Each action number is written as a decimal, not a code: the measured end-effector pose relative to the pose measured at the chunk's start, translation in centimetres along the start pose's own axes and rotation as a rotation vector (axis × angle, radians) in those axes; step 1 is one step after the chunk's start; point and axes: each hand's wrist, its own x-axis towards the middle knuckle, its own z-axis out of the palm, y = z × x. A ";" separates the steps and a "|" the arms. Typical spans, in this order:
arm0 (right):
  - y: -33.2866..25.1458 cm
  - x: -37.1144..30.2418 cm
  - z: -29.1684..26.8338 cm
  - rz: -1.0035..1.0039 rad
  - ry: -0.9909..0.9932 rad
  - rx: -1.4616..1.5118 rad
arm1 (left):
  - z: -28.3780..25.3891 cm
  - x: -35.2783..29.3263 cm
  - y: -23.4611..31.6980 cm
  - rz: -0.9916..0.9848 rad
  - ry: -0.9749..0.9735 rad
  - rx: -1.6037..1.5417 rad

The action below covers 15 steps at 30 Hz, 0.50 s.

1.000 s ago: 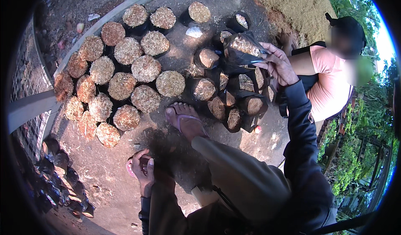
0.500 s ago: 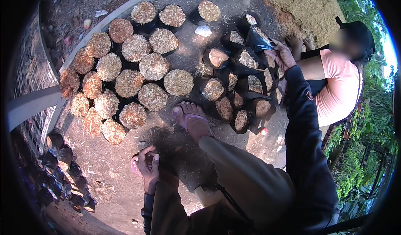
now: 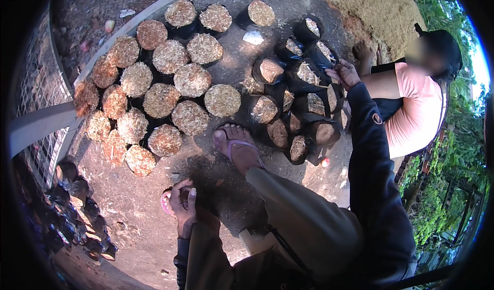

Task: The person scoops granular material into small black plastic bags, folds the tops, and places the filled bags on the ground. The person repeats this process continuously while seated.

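My right hand (image 3: pixel 346 74) reaches among the black plastic grow bags at the right. Its fingers are apart, next to the rim of a bag of pale chopped straw (image 3: pixel 324 52), and nothing shows held in them. Whether a fingertip touches that rim is hard to see. My left hand (image 3: pixel 183 205) hangs over my left knee, above a pink sandal (image 3: pixel 166 202). Its fingers are loosely bent and apart, with nothing visible in them. Several partly filled black bags (image 3: pixel 307 73) with folded or slack rims crowd around the right hand.
At the left stand several bags filled to the top with straw mix (image 3: pixel 191 80). Another person (image 3: pixel 417 99) in a pink shirt sits at the right by a sawdust-like heap (image 3: pixel 381 12). My sandalled foot (image 3: pixel 237 148) is between the bag groups. Dark bags (image 3: pixel 77 207) line the lower left.
My right hand has let go of the raised plastic rim and lowered slightly; that bag now stands among the others with its straw showing. My left hand has stayed in place.
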 end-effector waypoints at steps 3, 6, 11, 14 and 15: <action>0.5 0.8 -0.3 -0.036 -0.014 -0.217 | 0.0 0.1 -0.1 -0.009 -0.010 -0.010; 0.1 1.0 0.5 -0.137 0.137 -0.469 | 0.1 0.0 0.0 -0.001 -0.007 -0.022; -4.6 -2.1 4.4 -0.643 0.459 -1.192 | 0.3 -0.1 0.4 -0.054 -0.001 -0.070; -8.0 -2.9 9.7 -0.861 0.444 -1.302 | 0.4 -0.2 0.1 -0.062 0.000 -0.074; -8.8 -2.8 11.8 -0.879 0.417 -1.320 | 0.3 -0.2 -0.2 -0.058 0.002 -0.083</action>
